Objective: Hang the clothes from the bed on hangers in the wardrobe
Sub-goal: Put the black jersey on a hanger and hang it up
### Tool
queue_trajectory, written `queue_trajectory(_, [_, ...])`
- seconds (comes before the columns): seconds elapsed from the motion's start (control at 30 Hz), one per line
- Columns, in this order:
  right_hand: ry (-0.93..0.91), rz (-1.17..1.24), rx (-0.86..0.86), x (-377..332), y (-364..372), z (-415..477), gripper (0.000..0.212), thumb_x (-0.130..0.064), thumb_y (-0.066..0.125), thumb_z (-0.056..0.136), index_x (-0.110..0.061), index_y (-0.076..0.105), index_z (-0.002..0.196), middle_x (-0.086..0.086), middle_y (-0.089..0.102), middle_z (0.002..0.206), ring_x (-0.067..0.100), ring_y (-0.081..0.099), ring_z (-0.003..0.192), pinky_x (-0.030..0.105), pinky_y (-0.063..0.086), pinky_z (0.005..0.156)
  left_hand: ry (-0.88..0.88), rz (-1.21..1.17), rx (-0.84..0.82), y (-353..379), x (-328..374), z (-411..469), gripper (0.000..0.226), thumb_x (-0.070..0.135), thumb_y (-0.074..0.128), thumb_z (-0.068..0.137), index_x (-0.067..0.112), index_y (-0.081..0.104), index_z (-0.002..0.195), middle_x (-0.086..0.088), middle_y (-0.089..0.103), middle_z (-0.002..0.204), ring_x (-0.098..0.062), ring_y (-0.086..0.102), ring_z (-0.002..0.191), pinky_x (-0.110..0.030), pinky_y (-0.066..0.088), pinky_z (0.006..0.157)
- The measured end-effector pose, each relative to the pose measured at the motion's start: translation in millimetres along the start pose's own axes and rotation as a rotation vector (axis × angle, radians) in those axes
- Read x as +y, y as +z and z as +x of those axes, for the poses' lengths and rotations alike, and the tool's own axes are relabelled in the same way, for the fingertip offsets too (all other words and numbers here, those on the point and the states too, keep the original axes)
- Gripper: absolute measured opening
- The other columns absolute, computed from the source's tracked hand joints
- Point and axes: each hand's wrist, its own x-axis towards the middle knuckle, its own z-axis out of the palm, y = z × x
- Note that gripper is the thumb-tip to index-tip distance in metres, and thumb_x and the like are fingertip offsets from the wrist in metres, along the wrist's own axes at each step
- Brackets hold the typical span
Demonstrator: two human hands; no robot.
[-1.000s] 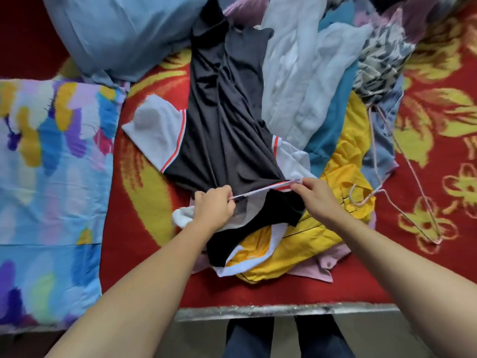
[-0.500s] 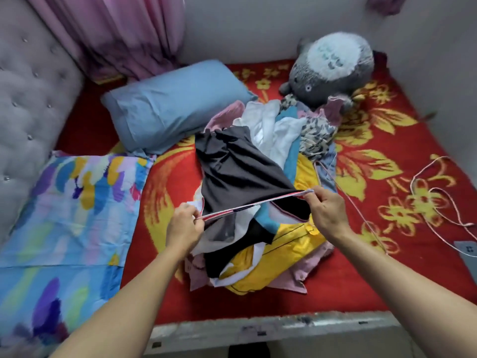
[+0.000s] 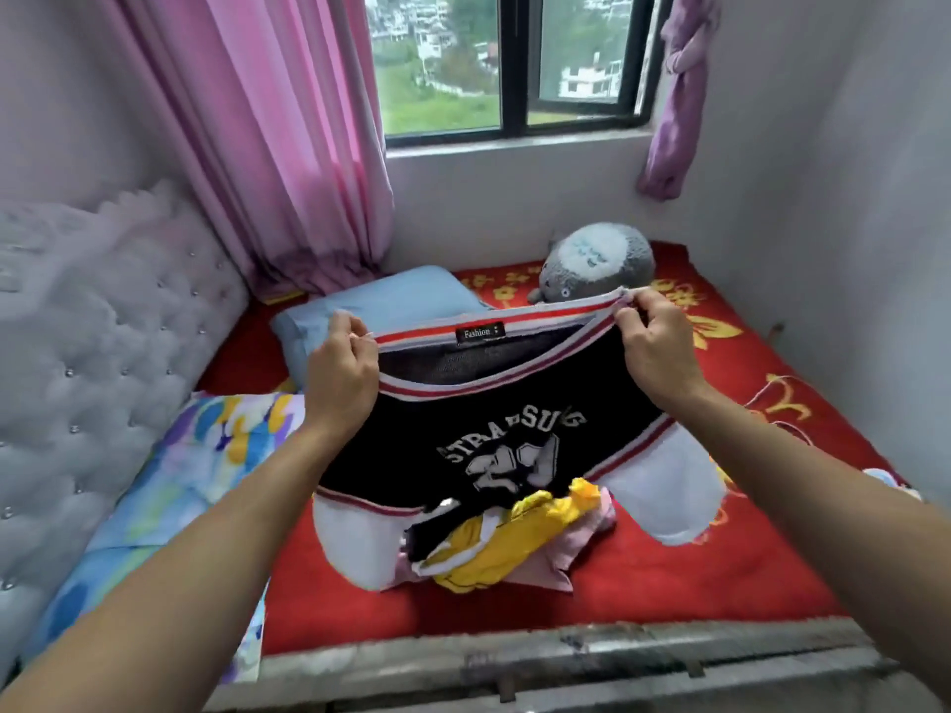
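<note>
I hold up a black T-shirt (image 3: 494, 434) with white sleeves, a red-and-white striped collar and white lettering on its chest. My left hand (image 3: 342, 367) pinches the collar at its left end and my right hand (image 3: 651, 347) pinches the right end, stretching the neck opening wide. The shirt hangs above the bed and hides most of the clothes pile. Below its hem, yellow, pink and white garments of the pile (image 3: 504, 548) show on the red bedspread (image 3: 669, 573). No hanger or wardrobe is in view.
A blue pillow (image 3: 391, 306) and a grey plush toy (image 3: 599, 265) lie behind the shirt. A multicoloured blanket (image 3: 170, 486) lies at the left beside the tufted grey headboard (image 3: 103, 362). Pink curtain (image 3: 288, 146) and window stand behind; a wall bounds the right; the bed's edge (image 3: 566, 656) is near me.
Both hands have lifted the black T-shirt by its collar off the pile and spread the neck wider. My view has tilted up from the bed to the window.
</note>
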Motion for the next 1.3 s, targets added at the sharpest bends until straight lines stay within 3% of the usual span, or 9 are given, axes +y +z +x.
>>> queue_trajectory(0.23, [-0.138, -0.101, 0.038, -30.7, -58.0, 14.6, 0.027, -0.034, 0.056, 0.091, -0.011, 0.069, 0.084, 0.007, 0.069, 0.076, 0.021, 0.061, 0.072, 0.036, 0.048, 0.071, 0.187, 0.181, -0.009, -34.8, 33.2, 20.8, 0.024, 0.032, 0.039, 0.081, 0.015, 0.054, 0.090, -0.018, 0.065, 0.075, -0.040, 0.061, 0.077, -0.042, 0.045, 0.069])
queue_trajectory(0.37, [-0.090, -0.068, -0.102, -14.8, -62.3, 21.5, 0.039, -0.046, 0.065, 0.086, -0.010, 0.068, 0.070, -0.001, 0.063, 0.059, 0.005, 0.051, 0.055, 0.030, 0.043, 0.060, 0.176, 0.248, -0.110, -23.7, 21.4, 19.4, 0.026, 0.040, 0.039, 0.082, 0.018, 0.053, 0.083, -0.016, 0.064, 0.074, -0.040, 0.061, 0.080, -0.041, 0.044, 0.067])
queue_trajectory(0.47, [0.087, 0.001, -0.378, 10.6, -46.1, 19.6, 0.046, -0.049, 0.074, 0.079, -0.004, 0.068, 0.068, -0.011, 0.055, 0.055, 0.003, 0.046, 0.053, 0.026, 0.036, 0.054, 0.161, 0.307, -0.328, -1.2, 0.7, 15.1, 0.032, 0.053, 0.049, 0.081, 0.022, 0.054, 0.088, -0.006, 0.059, 0.070, -0.034, 0.062, 0.082, -0.035, 0.038, 0.065])
queue_trajectory(0.57, [0.259, 0.011, -0.599, 57.4, -19.8, 16.5, 0.050, -0.044, 0.079, 0.074, 0.003, 0.062, 0.066, -0.001, 0.046, 0.057, 0.010, 0.039, 0.053, 0.024, 0.028, 0.047, 0.160, 0.384, -0.541, 35.4, -34.1, 11.6, 0.045, 0.057, 0.053, 0.070, 0.030, 0.054, 0.105, -0.003, 0.062, 0.079, -0.029, 0.063, 0.087, -0.034, 0.040, 0.069])
queue_trajectory(0.7, [0.439, -0.108, -0.685, 131.7, 26.7, 9.7, 0.032, -0.032, 0.078, 0.079, -0.012, 0.063, 0.059, -0.007, 0.046, 0.052, 0.003, 0.037, 0.047, 0.020, 0.026, 0.046, 0.131, 0.497, -0.835, 100.0, -93.5, 10.6, 0.043, 0.040, 0.055, 0.068, 0.034, 0.049, 0.111, -0.003, 0.068, 0.094, -0.031, 0.063, 0.096, -0.034, 0.041, 0.070])
queue_trajectory(0.87, [0.576, -0.302, -0.759, 223.3, 86.0, -3.9, 0.018, -0.032, 0.073, 0.084, -0.020, 0.070, 0.072, -0.002, 0.060, 0.067, 0.013, 0.051, 0.066, 0.029, 0.034, 0.057, -0.025, 0.508, -1.096, 170.2, -169.9, 16.8, 0.030, 0.022, 0.060, 0.073, 0.026, 0.056, 0.102, 0.007, 0.052, 0.086, -0.023, 0.058, 0.091, -0.031, 0.035, 0.063])
queue_trajectory(1.0, [0.596, -0.534, -0.778, 259.5, 120.1, -13.2, 0.020, -0.038, 0.060, 0.092, -0.030, 0.058, 0.074, -0.011, 0.057, 0.071, 0.019, 0.058, 0.078, 0.028, 0.036, 0.056, -0.146, 0.457, -1.118, 224.4, -211.4, 22.5, 0.005, 0.029, 0.063, 0.078, 0.028, 0.059, 0.075, 0.004, 0.059, 0.090, -0.023, 0.060, 0.089, -0.034, 0.049, 0.071])
queue_trajectory(1.13, [0.685, -0.667, -0.693, 303.9, 139.5, -14.3, 0.021, -0.042, 0.051, 0.095, -0.024, 0.061, 0.097, 0.007, 0.069, 0.101, 0.031, 0.063, 0.098, 0.032, 0.035, 0.066, -0.275, 0.353, -1.054, 284.7, -225.6, 23.2, 0.015, 0.026, 0.060, 0.084, 0.020, 0.060, 0.070, -0.005, 0.065, 0.086, -0.027, 0.059, 0.086, -0.032, 0.041, 0.068])
queue_trajectory(1.3, [0.718, -0.487, -0.631, 355.5, 165.0, -4.2, 0.024, -0.038, 0.054, 0.095, -0.016, 0.064, 0.096, 0.008, 0.067, 0.093, 0.029, 0.061, 0.088, 0.031, 0.033, 0.065, -0.588, 0.200, -0.847, 354.8, -230.3, 8.5, 0.034, 0.028, 0.048, 0.093, 0.011, 0.045, 0.064, -0.005, 0.050, 0.066, -0.032, 0.052, 0.078, -0.036, 0.033, 0.065])
